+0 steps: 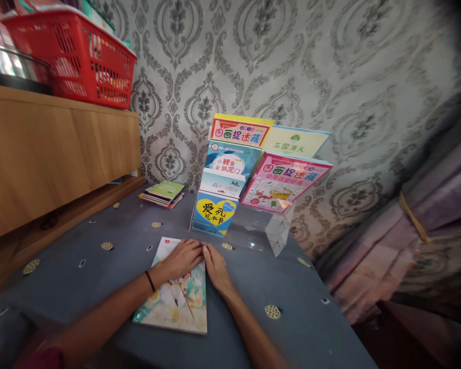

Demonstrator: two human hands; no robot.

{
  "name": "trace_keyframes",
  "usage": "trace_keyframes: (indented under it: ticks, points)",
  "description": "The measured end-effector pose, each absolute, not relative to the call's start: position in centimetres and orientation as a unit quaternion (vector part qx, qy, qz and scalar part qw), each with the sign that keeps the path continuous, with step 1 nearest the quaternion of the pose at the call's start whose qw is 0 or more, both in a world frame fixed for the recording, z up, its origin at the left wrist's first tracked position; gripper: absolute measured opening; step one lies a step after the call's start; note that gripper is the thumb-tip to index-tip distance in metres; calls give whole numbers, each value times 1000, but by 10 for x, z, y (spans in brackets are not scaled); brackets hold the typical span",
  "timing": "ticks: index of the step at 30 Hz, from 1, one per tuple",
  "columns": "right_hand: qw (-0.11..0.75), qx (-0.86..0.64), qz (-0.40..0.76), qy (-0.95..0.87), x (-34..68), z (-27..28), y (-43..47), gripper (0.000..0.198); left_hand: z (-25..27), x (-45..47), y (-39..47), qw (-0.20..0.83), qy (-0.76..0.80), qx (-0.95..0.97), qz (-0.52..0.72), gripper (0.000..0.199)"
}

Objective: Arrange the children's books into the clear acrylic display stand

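Note:
A closed picture book (182,302) with a pale, colourful cover lies flat on the cloth-covered table in front of me. Across its upper half rests my left hand (181,260), palm down, fingers stretched toward the book's right edge. My right hand (217,269) lies beside that edge, its fingers extended and its fingertips meeting those of the left hand near the upper right corner. The underside of the right hand is hidden. Behind them, a clear acrylic rack (278,233) holds several children's books in tiers, among them a blue book with a yellow heart (214,212) and a pink book (286,184).
A small stack of books (163,192) lies at the back left of the table (249,302). On the wooden cabinet (61,154) at left stand a red plastic basket (88,56) and a metal pot (13,64). A tied curtain (399,241) hangs at right.

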State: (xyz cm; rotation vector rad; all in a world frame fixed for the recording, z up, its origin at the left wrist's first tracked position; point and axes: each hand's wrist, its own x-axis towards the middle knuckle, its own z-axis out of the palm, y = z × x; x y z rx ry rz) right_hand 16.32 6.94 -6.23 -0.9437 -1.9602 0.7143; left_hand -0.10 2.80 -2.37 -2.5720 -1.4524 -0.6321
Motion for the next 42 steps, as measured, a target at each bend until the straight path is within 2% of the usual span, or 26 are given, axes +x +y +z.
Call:
trace_keyframes:
  ticks: [8, 21, 34, 42]
  points:
    - [394, -359, 225, -816, 172, -71, 74, 40, -27, -6, 28, 60, -476, -852, -209, 23]
    - [354, -347, 239, -835, 180, -65, 78, 37, -24, -8, -7, -9, -450, -879, -156, 41]
    - [346, -337, 227, -846, 180, -63, 74, 36, -20, 0, -24, 15, -443, -883, -152, 34]
    - [328, -341, 195, -859, 177, -62, 71, 35, -27, -1, -40, 4, -441, -880, -176, 38]
